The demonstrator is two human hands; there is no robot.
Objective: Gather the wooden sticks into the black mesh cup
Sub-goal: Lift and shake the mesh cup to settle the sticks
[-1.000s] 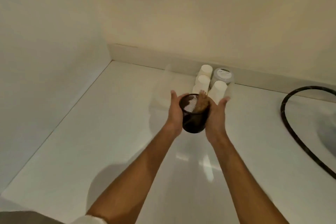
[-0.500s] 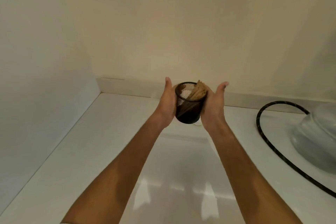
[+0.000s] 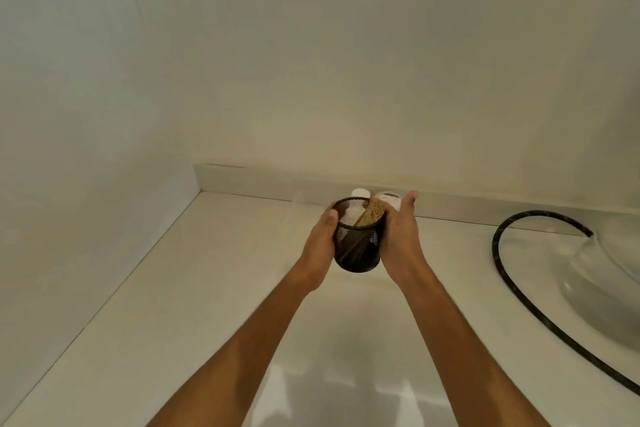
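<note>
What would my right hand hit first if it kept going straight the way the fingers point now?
Probably the white lidded container right past the right hand, which points toward the back wall. Depth is unclear from this view, so the hand may pass above it and meet the wall instead.

One black mesh cup (image 3: 356, 246), two hands, one black hose (image 3: 519, 288), perhaps two white cups behind.

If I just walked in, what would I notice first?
The round black mesh cup in the middle, held between the left hand and right hand, with a bundle of thin wooden sticks leaning inside it. To the right, a black curved hose snakes across the white counter.
</note>
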